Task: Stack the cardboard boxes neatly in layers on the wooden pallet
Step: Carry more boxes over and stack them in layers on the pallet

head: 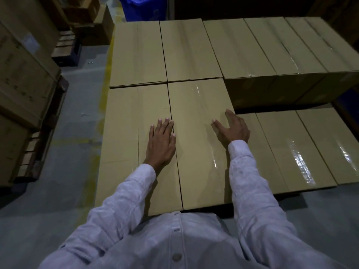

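Note:
Long tan cardboard boxes lie side by side in a stack in front of me. The nearest upper box [202, 136] runs away from me, with a taped top. My left hand [162, 141] lies flat, fingers straight, over the seam between that box and its left neighbour [134, 142]. My right hand [232, 129] rests flat on the same box's right edge, fingers spread. Two more upper boxes [165, 51] sit behind. At the near right, lower boxes [291, 150] form a step down. The pallet under the stack is hidden.
A further row of taped boxes [281, 47] stands at the back right. Tall stacked cartons on a wooden pallet [25, 90] line the left side across a grey floor aisle [73, 117]. A blue bin [143, 7] stands at the back.

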Tool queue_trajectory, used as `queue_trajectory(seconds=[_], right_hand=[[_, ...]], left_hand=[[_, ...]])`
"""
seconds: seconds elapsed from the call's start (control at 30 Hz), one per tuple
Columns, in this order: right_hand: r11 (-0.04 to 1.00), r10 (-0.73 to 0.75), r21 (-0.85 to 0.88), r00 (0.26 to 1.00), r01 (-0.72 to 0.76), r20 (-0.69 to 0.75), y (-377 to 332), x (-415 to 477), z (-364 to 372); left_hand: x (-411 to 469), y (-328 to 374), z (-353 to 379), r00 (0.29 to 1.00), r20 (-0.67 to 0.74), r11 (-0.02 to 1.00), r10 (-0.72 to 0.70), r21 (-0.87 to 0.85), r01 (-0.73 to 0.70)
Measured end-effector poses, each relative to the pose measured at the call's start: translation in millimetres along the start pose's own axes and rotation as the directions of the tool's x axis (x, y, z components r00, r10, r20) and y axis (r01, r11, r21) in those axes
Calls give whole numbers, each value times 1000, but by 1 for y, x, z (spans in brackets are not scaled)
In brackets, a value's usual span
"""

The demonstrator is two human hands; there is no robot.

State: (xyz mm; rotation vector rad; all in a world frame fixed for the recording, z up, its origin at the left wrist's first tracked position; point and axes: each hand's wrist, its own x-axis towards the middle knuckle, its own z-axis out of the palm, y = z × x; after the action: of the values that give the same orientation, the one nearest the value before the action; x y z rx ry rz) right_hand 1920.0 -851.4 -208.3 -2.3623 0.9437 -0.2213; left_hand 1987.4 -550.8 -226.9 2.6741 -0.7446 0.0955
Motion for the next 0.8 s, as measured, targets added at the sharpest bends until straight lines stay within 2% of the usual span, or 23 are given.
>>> queue_trajectory(seconds=[0.1,0.3,0.8], right_hand=[[1000,-1,11,1000,1,13,0,2,0],[992,10,-130,999,-4,47,-6,1,-4],[985,4,-171,1000,-1,13,-9,0,-2]], left_hand=[[1,-2,-1,1000,5,1000,-2,-19,2],[2,1,-2,1000,3,1000,1,-24,-1],[3,4,3,1000,-4,1000,-21,-8,21]])
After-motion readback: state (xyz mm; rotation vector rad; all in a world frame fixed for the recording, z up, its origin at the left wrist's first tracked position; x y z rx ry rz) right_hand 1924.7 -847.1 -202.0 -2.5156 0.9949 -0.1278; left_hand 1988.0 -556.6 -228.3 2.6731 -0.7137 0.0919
